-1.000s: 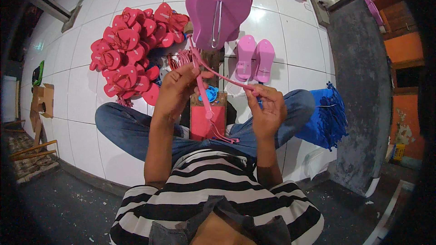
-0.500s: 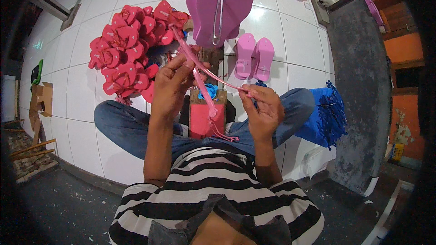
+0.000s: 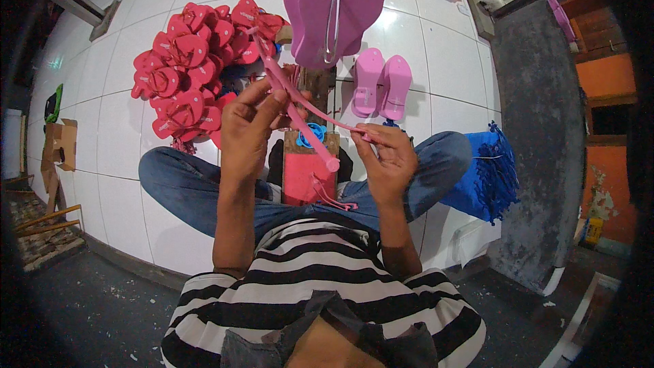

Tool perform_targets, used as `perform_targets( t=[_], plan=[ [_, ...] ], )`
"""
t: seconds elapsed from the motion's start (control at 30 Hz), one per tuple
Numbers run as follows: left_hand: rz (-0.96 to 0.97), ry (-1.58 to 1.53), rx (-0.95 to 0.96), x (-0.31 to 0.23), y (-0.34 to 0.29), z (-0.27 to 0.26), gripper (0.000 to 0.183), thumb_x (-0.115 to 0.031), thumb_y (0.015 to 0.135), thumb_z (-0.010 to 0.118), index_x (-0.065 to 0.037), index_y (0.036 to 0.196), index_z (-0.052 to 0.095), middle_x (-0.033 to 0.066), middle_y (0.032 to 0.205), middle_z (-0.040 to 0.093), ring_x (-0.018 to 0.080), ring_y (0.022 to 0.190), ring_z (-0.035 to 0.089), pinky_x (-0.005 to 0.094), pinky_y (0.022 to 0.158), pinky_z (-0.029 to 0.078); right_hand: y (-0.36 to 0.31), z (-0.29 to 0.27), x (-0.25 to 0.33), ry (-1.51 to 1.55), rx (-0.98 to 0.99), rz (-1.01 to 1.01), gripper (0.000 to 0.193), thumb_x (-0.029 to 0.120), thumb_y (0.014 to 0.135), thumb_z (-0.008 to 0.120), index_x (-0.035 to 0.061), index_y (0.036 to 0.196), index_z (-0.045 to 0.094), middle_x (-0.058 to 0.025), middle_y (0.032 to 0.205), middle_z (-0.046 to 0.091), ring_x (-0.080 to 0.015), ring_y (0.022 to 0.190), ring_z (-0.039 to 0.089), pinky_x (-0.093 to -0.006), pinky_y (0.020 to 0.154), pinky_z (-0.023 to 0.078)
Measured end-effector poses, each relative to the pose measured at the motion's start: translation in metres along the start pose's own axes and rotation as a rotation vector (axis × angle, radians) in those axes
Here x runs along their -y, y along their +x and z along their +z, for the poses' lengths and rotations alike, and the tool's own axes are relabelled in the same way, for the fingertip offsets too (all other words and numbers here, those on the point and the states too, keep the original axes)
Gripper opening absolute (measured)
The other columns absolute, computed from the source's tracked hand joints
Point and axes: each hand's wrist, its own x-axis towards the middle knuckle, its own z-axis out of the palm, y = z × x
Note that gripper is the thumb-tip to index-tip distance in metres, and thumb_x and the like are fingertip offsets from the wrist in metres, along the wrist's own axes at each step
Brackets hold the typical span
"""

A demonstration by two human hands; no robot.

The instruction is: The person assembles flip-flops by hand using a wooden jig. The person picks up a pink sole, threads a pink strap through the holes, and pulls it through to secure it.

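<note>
A pink flip-flop strap (image 3: 317, 144) is stretched in the air between my hands. My left hand (image 3: 246, 126) has its fingers closed round the middle of it, with one arm of the strap reaching up and away and another slanting down toward my lap. At the thinner end, my right hand (image 3: 390, 163) pinches the tip between thumb and fingers. Below the strap stands a block with a red-pink top (image 3: 306, 184). A second, thin pink strap (image 3: 334, 199) lies on that block's near part. A blue ring-shaped piece (image 3: 313, 135) sits at its far end.
A heap of red flip-flops (image 3: 180, 61) covers the tiles at the left. Pink soles (image 3: 320, 7) hang stacked on a metal loop ahead. Two pink soles (image 3: 394, 88) lie to the right. Blue straps (image 3: 494, 177) are bundled beyond my right knee, near a dark ledge (image 3: 528, 129).
The strap's lower end has swung up and to the right. My right hand has shifted slightly left, and my left hand has tilted a little; both keep hold of the strap.
</note>
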Motion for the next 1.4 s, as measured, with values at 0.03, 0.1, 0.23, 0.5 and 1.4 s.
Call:
perform_targets(
  t=[0.03,0.1,0.23,0.5,1.4],
  plan=[
    [0.001,0.012,-0.002,0.001,0.0,0.0,0.033,-0.015,0.092,0.056,0.003,0.12,0.055,0.0157,0.097,0.068,0.0172,0.079,0.067,0.0259,0.069,0.054,-0.001,0.0,-0.001,0.003,0.0,0.017,0.031,-0.021,0.075,0.062,-0.0032,0.098,0.052,-0.0178,0.099,0.059,-0.0254,0.096,0.062,-0.0351,0.087,0.053],
    [-0.002,-0.021,0.021,0.007,0.002,-0.005,0.032,-0.016,0.093,0.055,0.002,0.12,0.055,0.0148,0.097,0.068,0.017,0.081,0.067,0.0257,0.069,0.053,-0.002,0.004,0.001,0.092,-0.019,0.069,0.03,-0.02,0.075,0.062,-0.0032,0.097,0.052,-0.0172,0.098,0.059,-0.0247,0.096,0.062,-0.0345,0.086,0.054],
    [-0.009,-0.013,0.021,0.019,0.005,-0.008,0.033,-0.017,0.093,0.054,0.0,0.121,0.054,0.0155,0.104,0.066,0.0192,0.09,0.066,0.0274,0.073,0.055,-0.006,0.004,0.002,0.227,-0.03,0.067,0.027,-0.02,0.075,0.062,-0.0038,0.096,0.054,-0.0164,0.097,0.059,-0.0226,0.094,0.062,-0.0331,0.083,0.054],
    [-0.076,-0.538,0.073,0.022,0.001,0.014,0.038,-0.016,0.095,0.049,-0.002,0.129,0.04,0.0196,0.113,0.06,0.0282,0.1,0.064,0.0352,0.077,0.058,0.007,0.007,0.039,-0.34,0.248,-0.428,0.03,-0.005,0.064,0.075,0.0075,0.089,0.065,-0.0097,0.098,0.061,-0.0269,0.083,0.061,-0.0341,0.072,0.051],
    [-0.389,-0.849,0.275,0.037,0.015,0.013,0.042,-0.015,0.095,0.038,0.009,0.129,0.033,0.0305,0.126,0.048,0.0375,0.114,0.055,0.0423,0.086,0.055,0.005,0.023,0.035,-0.095,0.048,-0.178,0.022,-0.003,0.079,0.067,-0.0031,0.099,0.058,-0.0165,0.089,0.066,-0.0211,0.081,0.066,-0.0304,0.073,0.052]
  ],
)
